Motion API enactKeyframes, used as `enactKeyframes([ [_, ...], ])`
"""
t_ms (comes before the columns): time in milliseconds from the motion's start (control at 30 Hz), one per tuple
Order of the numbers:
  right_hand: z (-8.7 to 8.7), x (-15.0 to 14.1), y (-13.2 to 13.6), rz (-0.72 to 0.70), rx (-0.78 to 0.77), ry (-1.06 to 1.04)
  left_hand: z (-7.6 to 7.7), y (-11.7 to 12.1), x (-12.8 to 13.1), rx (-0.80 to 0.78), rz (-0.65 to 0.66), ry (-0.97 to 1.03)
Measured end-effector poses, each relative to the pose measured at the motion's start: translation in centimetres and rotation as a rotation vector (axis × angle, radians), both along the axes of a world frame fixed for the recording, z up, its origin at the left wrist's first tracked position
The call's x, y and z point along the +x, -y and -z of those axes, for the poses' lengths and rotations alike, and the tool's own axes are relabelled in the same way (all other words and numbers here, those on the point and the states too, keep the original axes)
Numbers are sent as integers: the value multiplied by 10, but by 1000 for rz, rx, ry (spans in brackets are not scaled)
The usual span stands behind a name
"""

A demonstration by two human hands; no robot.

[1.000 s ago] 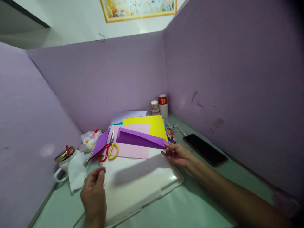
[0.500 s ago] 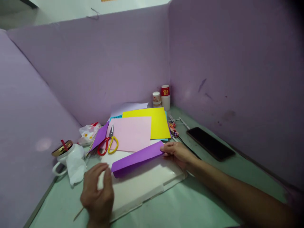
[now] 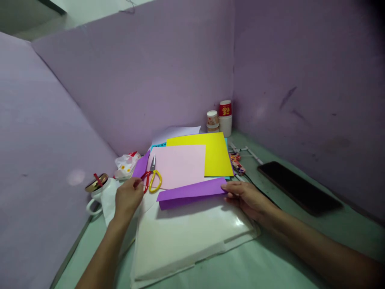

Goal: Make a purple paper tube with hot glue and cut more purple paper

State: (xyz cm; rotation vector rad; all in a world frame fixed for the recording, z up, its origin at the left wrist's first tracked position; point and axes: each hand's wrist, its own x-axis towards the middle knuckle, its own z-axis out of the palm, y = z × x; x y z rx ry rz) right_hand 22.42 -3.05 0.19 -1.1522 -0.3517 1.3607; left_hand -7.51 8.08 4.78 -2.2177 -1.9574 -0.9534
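My right hand [image 3: 247, 197] pinches the right end of a folded purple paper strip [image 3: 192, 193], which lies across the far edge of a white glossy board [image 3: 186, 237]. My left hand [image 3: 129, 196] has reached forward, and its curled fingers close on the red handle of the red-and-yellow scissors [image 3: 152, 180]. The scissors lie on the left edge of a pink sheet [image 3: 180, 164]. A yellow sheet [image 3: 217, 151] sits behind and to the right of it.
A black phone [image 3: 299, 186] lies at the right. Paper cups [image 3: 225, 118] stand in the far corner. A white mug [image 3: 100, 192] with tissue and a snack bag [image 3: 128, 164] sit at the left. Purple partition walls [image 3: 150, 80] enclose the green desk [image 3: 270, 257].
The purple strip came down from above the pink sheet onto the white board. My left hand moved forward from the near edge to the scissors' handle. The view shifted right.
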Motion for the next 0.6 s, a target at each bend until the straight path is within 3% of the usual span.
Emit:
enactKeyframes([
  [100,1,4,-2,9,7,-12,4,-27,6,-116,-17,25],
  [167,0,8,-2,-3,10,-4,4,-28,18,-135,-14,81],
  [300,-5,14,-1,-130,7,25,-10,3,46,-226,152,237],
  [467,-8,12,-1,-190,-26,53,-22,50,70,-633,569,271],
  [533,-8,8,-1,-165,-53,71,-18,64,75,-611,645,122],
  [600,-5,3,-1,-137,-62,97,-10,75,81,-443,667,-84],
])
